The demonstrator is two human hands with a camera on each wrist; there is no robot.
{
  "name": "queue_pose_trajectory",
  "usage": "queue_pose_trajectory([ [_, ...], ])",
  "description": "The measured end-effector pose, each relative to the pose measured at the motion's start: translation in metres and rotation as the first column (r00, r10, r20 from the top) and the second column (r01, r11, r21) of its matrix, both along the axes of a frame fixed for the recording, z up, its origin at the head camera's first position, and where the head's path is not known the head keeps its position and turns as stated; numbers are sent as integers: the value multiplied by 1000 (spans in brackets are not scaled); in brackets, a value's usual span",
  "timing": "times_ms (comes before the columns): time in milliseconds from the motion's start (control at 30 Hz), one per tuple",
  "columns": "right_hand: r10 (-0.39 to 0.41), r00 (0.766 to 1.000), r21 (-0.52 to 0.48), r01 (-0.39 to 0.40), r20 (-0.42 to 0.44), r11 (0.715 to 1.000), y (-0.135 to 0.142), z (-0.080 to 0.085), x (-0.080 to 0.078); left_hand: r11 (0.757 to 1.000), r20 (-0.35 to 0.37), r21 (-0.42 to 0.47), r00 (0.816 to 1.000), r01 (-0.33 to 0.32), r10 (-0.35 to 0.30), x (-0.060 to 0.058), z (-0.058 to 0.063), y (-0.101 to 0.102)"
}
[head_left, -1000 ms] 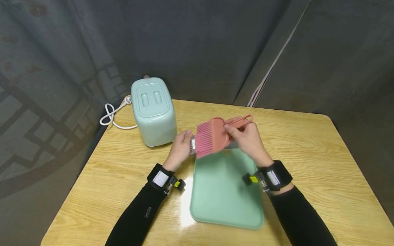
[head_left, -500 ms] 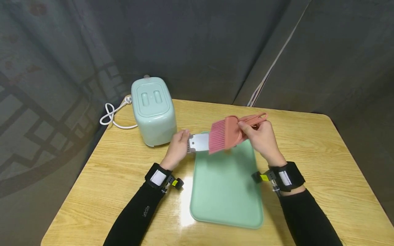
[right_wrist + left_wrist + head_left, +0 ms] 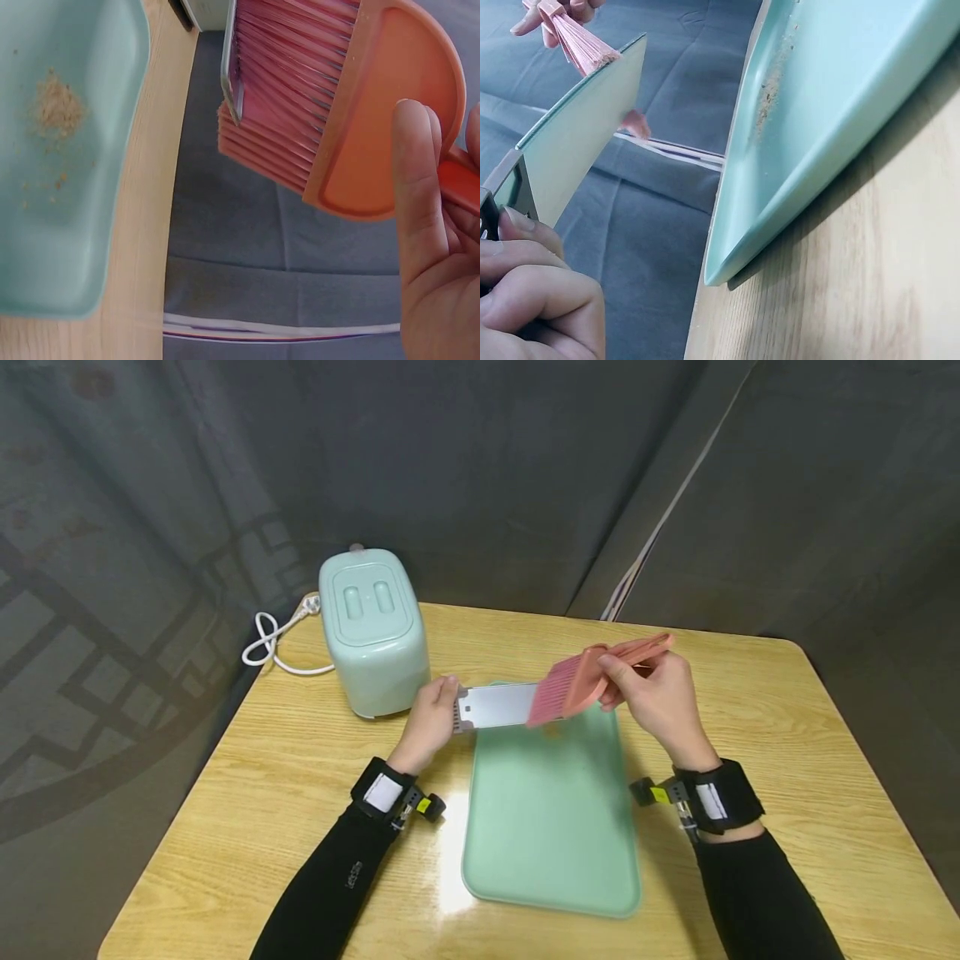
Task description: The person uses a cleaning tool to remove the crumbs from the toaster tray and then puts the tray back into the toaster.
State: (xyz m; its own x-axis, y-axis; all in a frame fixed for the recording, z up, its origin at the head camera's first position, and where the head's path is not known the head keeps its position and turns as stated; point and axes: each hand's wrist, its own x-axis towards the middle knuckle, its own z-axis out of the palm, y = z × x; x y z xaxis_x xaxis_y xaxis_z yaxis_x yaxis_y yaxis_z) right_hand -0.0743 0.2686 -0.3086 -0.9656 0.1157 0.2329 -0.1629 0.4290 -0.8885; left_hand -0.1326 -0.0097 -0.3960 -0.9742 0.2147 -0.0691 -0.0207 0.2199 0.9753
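Note:
My left hand (image 3: pixel 429 720) grips the grey slotted end of a flat metal crumb tray (image 3: pixel 498 705), which is held above the far end of a mint-green tray (image 3: pixel 551 835). My right hand (image 3: pixel 663 703) pinches a coral-pink hand brush (image 3: pixel 587 682) where its handle meets the head. The brush's bristles (image 3: pixel 292 67) lie across the crumb tray's right end and hang past its edge in the right wrist view. Below, a small heap of brown crumbs (image 3: pixel 58 106) lies in the green tray, with loose bits scattered around it.
A mint-green toaster (image 3: pixel 375 627) with a lid stands at the back left, close to my left hand. Its white cord and plug (image 3: pixel 277 643) lie beside it. Grey curtains (image 3: pixel 510 485) hang behind the wooden table (image 3: pixel 765 760).
My right hand has drawn the brush rightward along the crumb tray, uncovering more of its metal surface, and the brush has tilted. The left hand has shifted slightly left with its grip kept.

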Motion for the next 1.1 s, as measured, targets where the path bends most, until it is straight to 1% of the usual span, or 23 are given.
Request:
queue_pose_trajectory([
  [100, -30, 999, 43, 31, -13, 999, 2, -2, 1, 1000, -3, -1, 1000, 3, -3, 0, -1, 0],
  [333, -71, 994, 153, 84, -86, 985, 7, -5, 3, 1000, -21, -4, 1000, -3, 3, 2, -1, 0],
  [533, -103, 988, 205, 124, -110, 971, 9, -4, 3, 1000, -27, -4, 1000, -7, 7, 2, -2, -1],
  [667, -121, 985, 225, 146, -121, 963, 9, -3, 5, 1000, -27, -7, 1000, -9, 9, 2, -1, -1],
  [933, -124, 987, 221, 144, -99, 965, 9, 0, 7, 1000, -24, -4, 1000, -19, 19, 1, -2, -1],
  [1000, -125, 988, 222, 143, -91, 965, 7, 3, 8, 1000, -24, -2, 999, -21, 21, 0, -2, -1],
  [1100, -113, 990, 224, 130, -86, 966, 1, 14, 14, 1000, -24, -6, 999, -22, 22, 0, -2, -1],
])
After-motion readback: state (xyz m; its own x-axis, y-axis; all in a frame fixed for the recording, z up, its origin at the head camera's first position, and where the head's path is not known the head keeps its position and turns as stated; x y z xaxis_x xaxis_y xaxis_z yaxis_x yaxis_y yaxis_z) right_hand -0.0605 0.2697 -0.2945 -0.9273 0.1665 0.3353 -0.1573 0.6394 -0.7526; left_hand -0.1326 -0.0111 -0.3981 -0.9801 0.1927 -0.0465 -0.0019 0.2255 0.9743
